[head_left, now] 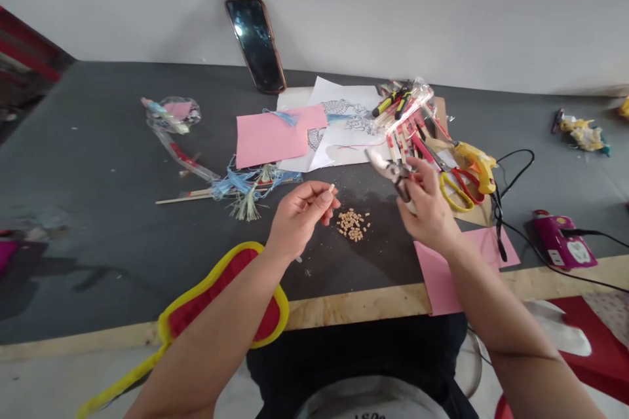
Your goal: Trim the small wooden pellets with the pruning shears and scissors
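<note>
My left hand (305,215) is closed in a pinch on a short, pale wooden stick (331,188), whose tip pokes out past the thumb. Most of the stick is hidden by the fingers. In my right hand (426,206) are pruning shears (390,170), gripped by the handles with the silvery blades pointing up and left. The blades are apart from the stick. Between and just below the hands, a small heap of cut wooden bits (352,224) lies on the dark grey tabletop (324,268).
Pink paper (272,137) lies over dragon drawings (344,144). Blue tassels (240,183) sit left. On the right are bagged sticks (410,111), pliers (393,103), scissors (459,186), a yellow glue gun (476,163) and a corded purple box (565,239). A phone (256,42) leans against the wall.
</note>
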Available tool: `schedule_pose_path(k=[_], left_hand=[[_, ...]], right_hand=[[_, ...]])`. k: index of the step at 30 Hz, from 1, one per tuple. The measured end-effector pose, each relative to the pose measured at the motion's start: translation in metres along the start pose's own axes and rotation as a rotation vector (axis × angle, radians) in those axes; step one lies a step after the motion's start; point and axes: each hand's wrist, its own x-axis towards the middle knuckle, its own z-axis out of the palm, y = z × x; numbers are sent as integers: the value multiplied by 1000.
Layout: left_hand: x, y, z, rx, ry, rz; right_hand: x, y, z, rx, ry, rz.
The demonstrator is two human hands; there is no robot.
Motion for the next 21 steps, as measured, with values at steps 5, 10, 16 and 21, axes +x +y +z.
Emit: schedule_pose_path(k=[5,10,16,21], left_hand=[[-2,1,2,27,12,23],[-4,0,2,40,5,51],[-4,-4,2,57,50,87],[-6,-5,2,247,-32,135]], right_hand=[[-5,-15,14,-243,-169,-108],[-8,-16,16,-265,-187,-124],[-9,-17,16,-290,-194,-135],[-10,-20,19,-325,-167,-144]])
